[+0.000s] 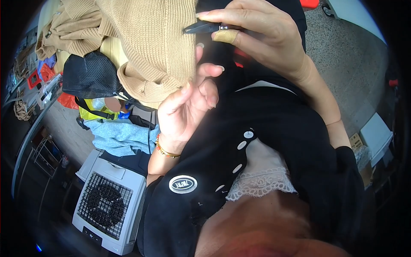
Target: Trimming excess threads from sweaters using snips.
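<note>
A tan ribbed knit garment [150,40] hangs over the edge of the work surface toward me. My left hand [186,105] pinches its lower edge, the thumb on the front and the index finger partly hidden behind the cloth. The other fingers curl apart from the fabric. In my right hand [265,32] are small thread snips [203,28] with dark blades, their tips at the garment's right edge. Much of the snips' handle is hidden by my fingers. A gold-brown bandage [226,36] wraps one right finger.
Another bunched tan knit piece [70,28] lies at the upper left. Below it are a black mesh bag [90,75] and a blue knit [120,137]. A grey air cooler [109,201] stands at lower left. White boxes [376,137] sit at right.
</note>
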{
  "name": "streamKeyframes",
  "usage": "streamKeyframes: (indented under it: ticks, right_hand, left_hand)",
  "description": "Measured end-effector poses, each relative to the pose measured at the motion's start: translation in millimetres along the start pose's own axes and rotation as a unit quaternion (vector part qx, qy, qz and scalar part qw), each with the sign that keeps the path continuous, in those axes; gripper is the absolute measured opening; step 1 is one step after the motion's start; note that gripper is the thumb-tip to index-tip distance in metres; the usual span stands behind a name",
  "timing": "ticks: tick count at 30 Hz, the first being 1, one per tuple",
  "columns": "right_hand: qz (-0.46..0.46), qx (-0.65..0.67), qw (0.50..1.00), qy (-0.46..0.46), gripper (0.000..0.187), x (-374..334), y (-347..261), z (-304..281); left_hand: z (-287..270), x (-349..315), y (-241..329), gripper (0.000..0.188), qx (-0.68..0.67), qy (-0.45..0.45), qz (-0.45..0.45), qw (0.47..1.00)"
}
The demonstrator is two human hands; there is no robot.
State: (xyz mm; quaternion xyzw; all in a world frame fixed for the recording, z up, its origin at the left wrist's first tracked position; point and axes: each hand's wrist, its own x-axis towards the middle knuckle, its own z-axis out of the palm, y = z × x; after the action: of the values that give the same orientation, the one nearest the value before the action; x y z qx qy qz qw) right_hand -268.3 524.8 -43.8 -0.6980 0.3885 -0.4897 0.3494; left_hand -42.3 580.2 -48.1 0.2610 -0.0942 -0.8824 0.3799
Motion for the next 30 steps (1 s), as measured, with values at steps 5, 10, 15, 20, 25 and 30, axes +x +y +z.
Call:
streamKeyframes:
  ticks: [5,10,15,20,25,30]
  right_hand:
    - [-0.018,-0.056,0.998,0.004,0.031,-0.6,-1.6,0.2]
    - [-0.002,-0.037,0.999,0.013,0.030,-1.8,-1.3,-1.4]
    - [0.071,0.042,0.996,0.029,0.026,-3.1,-2.5,-2.9]
    - [0.168,0.102,0.980,0.019,0.031,-4.3,-17.3,-1.7]
    - [0.158,0.053,0.986,-0.021,0.035,-2.2,-25.0,2.9]
    - [-0.006,-0.013,0.993,-0.121,0.040,-8.1,-15.8,2.2]
  left_hand:
    - [-0.6,0.3,0.8,0.061,0.035,-0.019,-0.007,0.999]
    - [1.1,0.1,2.3,0.064,0.002,-0.011,-0.011,1.000]
    - [7.2,-8.6,8.7,0.076,0.061,0.034,-0.034,0.997]
    - [-1.0,-26.3,19.3,0.077,0.076,0.081,-0.044,0.993]
    - [-13.0,-40.5,22.6,0.047,0.080,0.112,0.028,0.990]
    - [-5.6,-35.7,18.4,0.034,0.049,0.119,0.074,0.989]
